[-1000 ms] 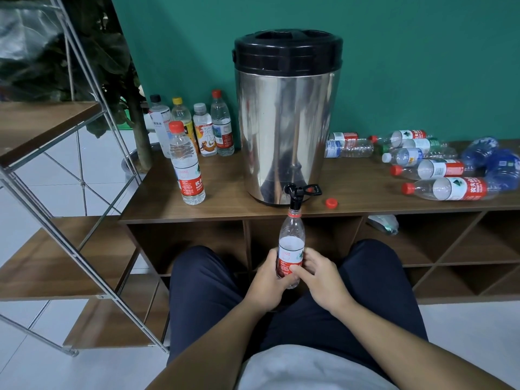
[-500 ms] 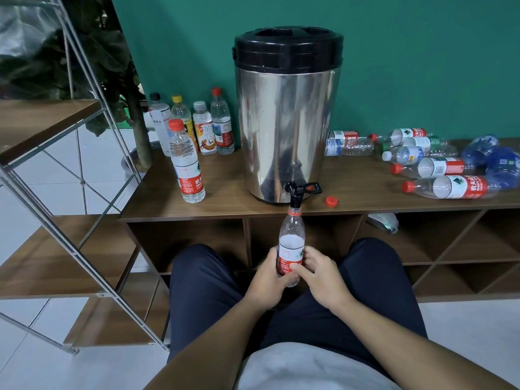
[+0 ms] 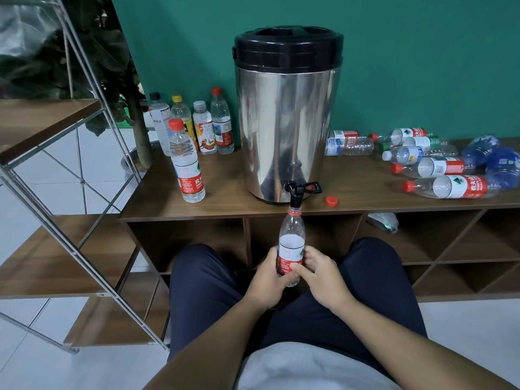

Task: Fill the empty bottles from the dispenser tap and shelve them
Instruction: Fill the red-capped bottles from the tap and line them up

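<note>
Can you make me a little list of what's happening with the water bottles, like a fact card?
bottle being filled: bottle, upright, uncapped, mouth under the tap
left hand: grips its lower part
right hand: holds its other side
dispenser: steel, black lid, on the wooden cabinet
loose cap: red, right of the tap
upright bottles: five, left of the dispenser
lying bottles: a pile on their sides, right of it
</note>
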`<act>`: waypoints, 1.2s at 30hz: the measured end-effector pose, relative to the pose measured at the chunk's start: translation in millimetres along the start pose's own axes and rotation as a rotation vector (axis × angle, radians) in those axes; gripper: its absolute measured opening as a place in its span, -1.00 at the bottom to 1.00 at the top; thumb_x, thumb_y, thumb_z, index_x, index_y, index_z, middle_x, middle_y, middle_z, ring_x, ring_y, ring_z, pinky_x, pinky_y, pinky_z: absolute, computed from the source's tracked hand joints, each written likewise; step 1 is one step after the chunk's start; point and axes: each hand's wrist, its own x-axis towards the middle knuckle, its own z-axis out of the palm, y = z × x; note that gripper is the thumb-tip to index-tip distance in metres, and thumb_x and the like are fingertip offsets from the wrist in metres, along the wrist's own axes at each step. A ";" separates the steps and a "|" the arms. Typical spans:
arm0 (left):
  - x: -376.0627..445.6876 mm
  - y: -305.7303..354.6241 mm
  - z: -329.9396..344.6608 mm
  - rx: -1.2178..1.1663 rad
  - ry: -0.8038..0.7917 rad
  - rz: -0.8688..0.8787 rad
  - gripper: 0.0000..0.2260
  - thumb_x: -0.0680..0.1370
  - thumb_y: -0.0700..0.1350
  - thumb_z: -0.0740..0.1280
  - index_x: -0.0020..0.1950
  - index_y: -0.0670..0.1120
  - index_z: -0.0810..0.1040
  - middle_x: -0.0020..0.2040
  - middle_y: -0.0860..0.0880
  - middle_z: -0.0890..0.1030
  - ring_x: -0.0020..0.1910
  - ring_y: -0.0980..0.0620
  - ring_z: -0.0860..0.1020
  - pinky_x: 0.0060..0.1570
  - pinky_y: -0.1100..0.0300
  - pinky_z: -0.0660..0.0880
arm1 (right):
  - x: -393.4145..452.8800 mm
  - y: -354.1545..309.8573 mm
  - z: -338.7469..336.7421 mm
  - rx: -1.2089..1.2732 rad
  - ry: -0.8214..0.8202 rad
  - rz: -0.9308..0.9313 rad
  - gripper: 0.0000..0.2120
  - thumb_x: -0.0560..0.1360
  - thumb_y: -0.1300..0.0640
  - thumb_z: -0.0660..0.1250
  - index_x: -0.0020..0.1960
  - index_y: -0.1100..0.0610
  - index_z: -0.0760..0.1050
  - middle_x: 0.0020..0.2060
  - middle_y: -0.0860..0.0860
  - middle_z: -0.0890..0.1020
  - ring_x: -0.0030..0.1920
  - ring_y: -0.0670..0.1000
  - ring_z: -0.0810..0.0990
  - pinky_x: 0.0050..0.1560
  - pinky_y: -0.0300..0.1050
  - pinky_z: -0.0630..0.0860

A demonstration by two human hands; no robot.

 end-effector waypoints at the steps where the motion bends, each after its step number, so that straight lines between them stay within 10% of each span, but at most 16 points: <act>1: 0.0 -0.4 0.1 0.002 -0.002 0.000 -0.47 0.63 -0.11 0.57 0.55 0.06 0.46 0.30 0.13 0.70 0.25 0.21 0.69 0.18 0.34 0.60 | 0.0 0.2 -0.2 0.003 -0.002 0.001 -0.56 0.61 0.30 0.52 0.46 0.10 0.60 0.20 -0.10 0.78 0.23 -0.05 0.76 0.32 0.04 0.67; 36: -2.6 3.0 -0.6 -0.003 -0.012 0.008 -0.46 0.65 -0.07 0.56 0.57 0.07 0.45 0.32 0.15 0.69 0.30 0.21 0.67 0.27 0.28 0.60 | -0.5 -1.4 -1.3 -0.040 -0.012 0.007 -0.51 0.62 0.21 0.53 0.53 0.04 0.57 0.25 -0.14 0.76 0.28 -0.10 0.73 0.38 0.10 0.65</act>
